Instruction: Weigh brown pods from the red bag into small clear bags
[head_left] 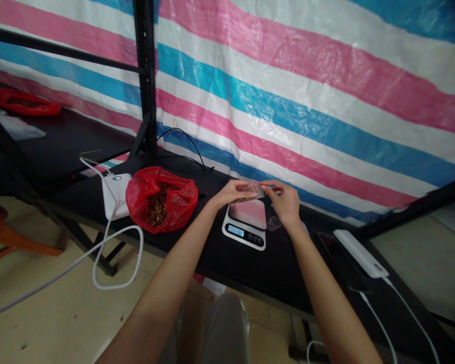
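Both my hands meet above the back of a small white digital scale (246,225), whose display is lit. Between them is a small clear plastic bag (256,190) with a reddish line along its top. My left hand (233,193) pinches the bag's left side. At its right edge, the fingertips of my right hand (284,199) are closed on it. Just right of the scale is a small clear plastic cup-like piece (274,223). Left of the scale, an open red plastic bag (182,202) contains many brown pieces (157,207), too small to name surely.
A white box-shaped device (116,194) with a white cable stands beside the red bag. On the right lie a dark phone (337,255) and a white power bank (360,253), both cabled. A black metal post (146,76) rises at the back before a striped plastic sheet (288,91).
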The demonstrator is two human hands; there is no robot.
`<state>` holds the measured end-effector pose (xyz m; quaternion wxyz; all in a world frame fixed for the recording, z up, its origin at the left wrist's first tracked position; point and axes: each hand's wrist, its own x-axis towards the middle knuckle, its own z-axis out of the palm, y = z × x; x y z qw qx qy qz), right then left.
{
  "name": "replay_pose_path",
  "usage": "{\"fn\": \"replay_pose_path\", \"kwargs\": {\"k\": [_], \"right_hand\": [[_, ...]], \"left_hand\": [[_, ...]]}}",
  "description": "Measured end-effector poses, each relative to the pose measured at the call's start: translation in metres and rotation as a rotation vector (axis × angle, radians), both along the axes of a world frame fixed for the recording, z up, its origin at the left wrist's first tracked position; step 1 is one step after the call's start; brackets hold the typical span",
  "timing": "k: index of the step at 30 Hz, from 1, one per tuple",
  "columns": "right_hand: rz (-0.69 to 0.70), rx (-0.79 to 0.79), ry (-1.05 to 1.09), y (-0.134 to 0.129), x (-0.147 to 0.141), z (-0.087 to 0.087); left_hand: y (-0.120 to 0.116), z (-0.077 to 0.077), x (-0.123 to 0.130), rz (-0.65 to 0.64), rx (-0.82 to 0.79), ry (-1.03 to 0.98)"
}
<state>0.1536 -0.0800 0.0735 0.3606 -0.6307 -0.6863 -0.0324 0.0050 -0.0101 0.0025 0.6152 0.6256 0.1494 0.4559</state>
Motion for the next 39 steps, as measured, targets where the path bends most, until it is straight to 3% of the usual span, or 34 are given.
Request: {"fn": "replay_pose_path", "kwargs": {"k": [5, 8, 11, 15, 20, 24, 29, 39], "right_hand": [[0.042, 0.031, 0.134, -0.003, 0.012, -0.013], [0.034, 0.045, 0.274, -0.014, 0.031, -0.026], [-0.055, 0.026, 0.348, -0.032, 0.056, -0.051], [-0.120, -0.036, 0.287, -0.051, 0.083, -0.093], [-0.124, -0.096, 0.251, -0.046, 0.090, -0.125], [-0.140, -0.122, 0.131, -0.041, 0.087, -0.130], [-0.237, -0.160, 0.029, -0.049, 0.078, -0.125], [-0.167, -0.090, 0.135, -0.055, 0.074, -0.123]], "left_hand": [[-0.003, 0.001, 0.003, -0.023, 0.041, 0.034], [-0.003, -0.004, 0.008, 0.050, 0.111, 0.121], [-0.003, -0.012, 0.014, 0.189, 0.237, 0.270], [-0.004, -0.018, 0.018, 0.244, 0.419, 0.394], [0.001, -0.015, 0.016, 0.452, 0.361, 0.273], [0.011, -0.016, 0.010, 0.634, 0.293, 0.175], [0.017, -0.018, 0.005, 0.747, 0.328, 0.129], [0.009, -0.016, 0.004, 0.748, 0.481, 0.164]]}}
